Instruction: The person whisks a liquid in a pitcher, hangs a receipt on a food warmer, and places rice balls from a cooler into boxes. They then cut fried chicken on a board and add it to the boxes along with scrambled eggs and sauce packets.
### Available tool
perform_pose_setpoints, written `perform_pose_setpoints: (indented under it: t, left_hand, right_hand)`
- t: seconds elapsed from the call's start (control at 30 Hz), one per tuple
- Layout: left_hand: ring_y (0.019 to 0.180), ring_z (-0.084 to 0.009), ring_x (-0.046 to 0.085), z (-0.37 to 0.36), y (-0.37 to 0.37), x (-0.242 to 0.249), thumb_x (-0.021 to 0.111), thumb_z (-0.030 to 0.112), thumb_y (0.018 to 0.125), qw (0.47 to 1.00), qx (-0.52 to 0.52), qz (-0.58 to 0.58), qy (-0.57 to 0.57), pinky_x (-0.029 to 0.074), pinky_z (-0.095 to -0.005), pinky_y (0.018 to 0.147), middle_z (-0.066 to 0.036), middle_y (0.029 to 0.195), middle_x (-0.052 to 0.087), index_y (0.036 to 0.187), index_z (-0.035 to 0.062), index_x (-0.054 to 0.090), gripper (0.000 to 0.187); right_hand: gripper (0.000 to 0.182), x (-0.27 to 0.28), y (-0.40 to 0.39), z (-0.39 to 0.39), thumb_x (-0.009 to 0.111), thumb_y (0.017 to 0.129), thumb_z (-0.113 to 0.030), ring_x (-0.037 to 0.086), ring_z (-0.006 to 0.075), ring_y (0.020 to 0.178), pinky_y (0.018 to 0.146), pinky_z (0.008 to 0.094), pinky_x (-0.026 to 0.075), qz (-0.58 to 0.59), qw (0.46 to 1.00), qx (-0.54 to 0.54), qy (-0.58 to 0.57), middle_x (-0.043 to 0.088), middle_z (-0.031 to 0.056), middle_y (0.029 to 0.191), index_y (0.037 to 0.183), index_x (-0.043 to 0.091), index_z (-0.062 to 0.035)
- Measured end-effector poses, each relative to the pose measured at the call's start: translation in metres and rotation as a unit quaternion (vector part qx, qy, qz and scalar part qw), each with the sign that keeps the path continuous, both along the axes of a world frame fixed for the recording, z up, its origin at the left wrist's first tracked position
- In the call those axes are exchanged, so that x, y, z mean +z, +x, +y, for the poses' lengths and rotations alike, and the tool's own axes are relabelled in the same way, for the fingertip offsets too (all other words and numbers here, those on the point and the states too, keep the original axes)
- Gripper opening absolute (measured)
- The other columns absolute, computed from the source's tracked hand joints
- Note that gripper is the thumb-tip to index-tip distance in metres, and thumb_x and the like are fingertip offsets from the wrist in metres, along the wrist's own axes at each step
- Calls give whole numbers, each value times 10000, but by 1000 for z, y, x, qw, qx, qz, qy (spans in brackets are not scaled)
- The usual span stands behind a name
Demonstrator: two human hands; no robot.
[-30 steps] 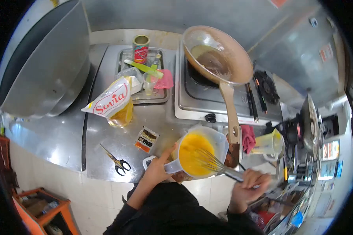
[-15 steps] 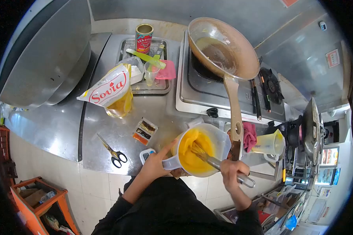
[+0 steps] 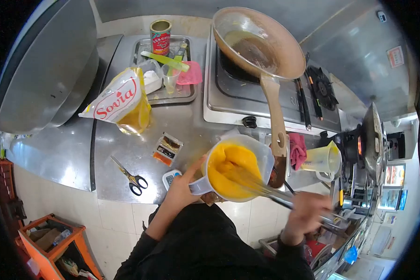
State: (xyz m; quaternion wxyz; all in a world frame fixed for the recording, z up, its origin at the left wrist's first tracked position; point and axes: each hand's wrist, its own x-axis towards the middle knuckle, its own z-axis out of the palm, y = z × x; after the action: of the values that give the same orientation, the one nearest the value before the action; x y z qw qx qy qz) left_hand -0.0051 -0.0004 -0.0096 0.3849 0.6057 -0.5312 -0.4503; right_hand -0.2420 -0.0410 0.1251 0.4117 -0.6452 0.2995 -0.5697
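At the near edge of the stainless-steel counter, a translucent white plastic jug with a side handle holds opaque yellow liquid, with a silver wire whisk slanting into it from the right. Beating well here likely means keeping the wires low in the liquid, sweeping close to the wall, and letting the wrist do the work so that nothing slops over the rim. The long beige pan handle ends near the jug's far right side, so wide strokes there seem best avoided.

The left hand holds the jug at its handle, one finger reaching along the wall; how tightly, I cannot tell. The jug's body lies just right of that grip. The right hand, blurred, is closed around the whisk's handle, near and right of the jug.
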Motion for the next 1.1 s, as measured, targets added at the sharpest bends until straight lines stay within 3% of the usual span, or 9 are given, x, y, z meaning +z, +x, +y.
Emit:
perform_pose_setpoints:
  t: [0.07,0.17,0.23,0.33,0.47,0.6,0.67,1.0,1.1]
  left_hand:
    - [618,-310,614,0,-1,-1,717,134,602,1000,17,2,-5,487,-360,606,-134,604,574,1341,259,290,863]
    - [625,-314,615,-3,0,5,722,144,606,1000,10,-4,10,487,-358,606,-137,608,577,1337,263,296,855]
    - [634,-317,616,0,-2,6,722,146,610,1000,12,7,20,488,-359,611,-137,608,578,1335,265,299,848]
    - [619,-254,617,-4,0,6,726,133,612,1000,14,1,2,483,-317,607,-110,636,590,1316,200,336,808]
    - [597,-190,617,-3,-1,8,730,122,610,1000,24,-5,17,477,-274,602,-83,662,602,1292,128,376,768]
    - [617,-194,625,-5,-1,4,731,117,610,998,34,-25,-47,479,-278,603,-90,683,612,1285,125,381,761]
    - [653,-202,638,-6,-2,11,729,118,613,999,37,-1,-2,483,-282,616,-99,709,625,1283,122,380,755]
    - [697,-203,651,-7,0,7,741,132,611,998,48,3,-38,492,-288,629,-93,712,638,1283,123,380,763]
    - [675,-203,646,-8,-1,8,742,135,612,999,34,-5,27,491,-288,623,-97,716,636,1285,133,380,764]
  right_hand:
    - [202,13,11,-4,379,897,-172,341,105,516,492,222,309,-194,980,6,-34,300,16,555,724,292,-113]
    - [162,-18,-9,-8,491,866,-158,430,103,487,474,217,349,356,933,-35,-46,467,0,601,726,421,-114]
    - [146,-20,-13,8,450,878,-232,404,128,575,544,251,347,-47,998,11,-39,398,37,701,859,412,-93]
    - [233,16,26,-6,501,861,-201,437,113,518,481,224,314,380,913,-54,140,460,-3,571,646,459,-124]
    - [193,-4,12,9,505,845,-128,434,87,530,510,204,362,-253,962,-99,-36,461,7,591,656,473,-100]
    - [304,-27,-1,-4,367,914,-230,367,116,440,406,266,280,349,936,-35,7,400,-17,513,631,360,-121]
    - [239,-7,15,3,397,904,-225,385,101,518,492,255,336,-161,984,-64,-40,386,-18,581,697,376,-108]
    - [227,-36,10,-17,400,906,-208,275,53,394,433,167,268,234,969,-31,73,283,-42,489,701,324,-147]
    - [216,-25,6,-11,438,891,-135,332,74,442,452,180,297,-190,976,-15,-105,307,-37,515,706,328,-129]
